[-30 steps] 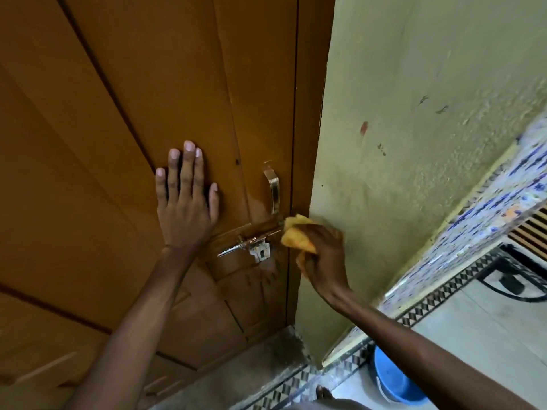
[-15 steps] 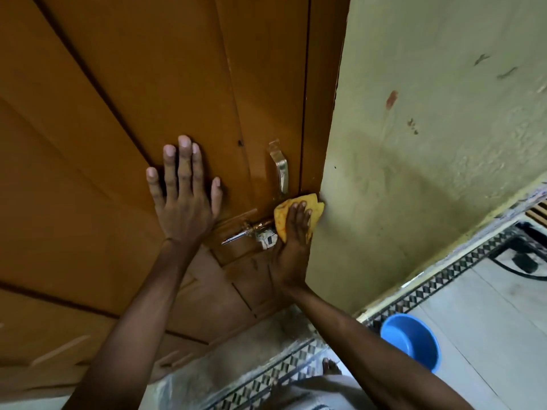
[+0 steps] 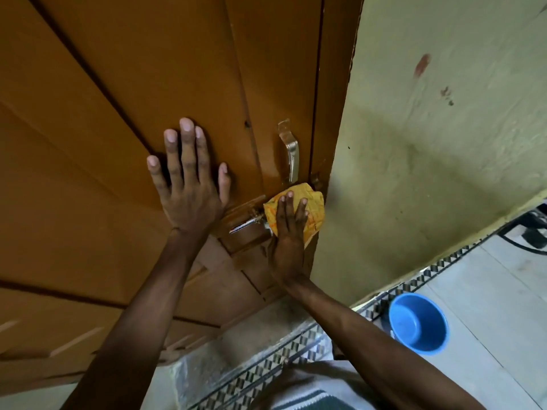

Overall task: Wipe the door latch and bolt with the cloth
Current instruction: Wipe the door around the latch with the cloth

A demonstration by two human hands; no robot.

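Observation:
An orange-brown wooden door [image 3: 124, 93] fills the left of the view. A metal bolt [image 3: 245, 224] runs across it below a silver pull handle [image 3: 290, 152]. My right hand [image 3: 288, 235] presses a yellow cloth [image 3: 312, 208] flat over the right end of the bolt and the latch, beside the door frame; the latch is hidden under the cloth. My left hand [image 3: 186, 179] lies flat on the door panel with fingers spread, just left of the bolt.
A pale green wall [image 3: 438, 128] stands right of the door frame. A blue bowl [image 3: 418, 327] sits on the tiled floor at lower right. A patterned tile strip [image 3: 266, 371] borders the threshold. Dark cables lie at the far right edge.
My right hand has brought the cloth from the frame edge leftward onto the latch and bolt and flattened over it. The left hand stays pressed on the door.

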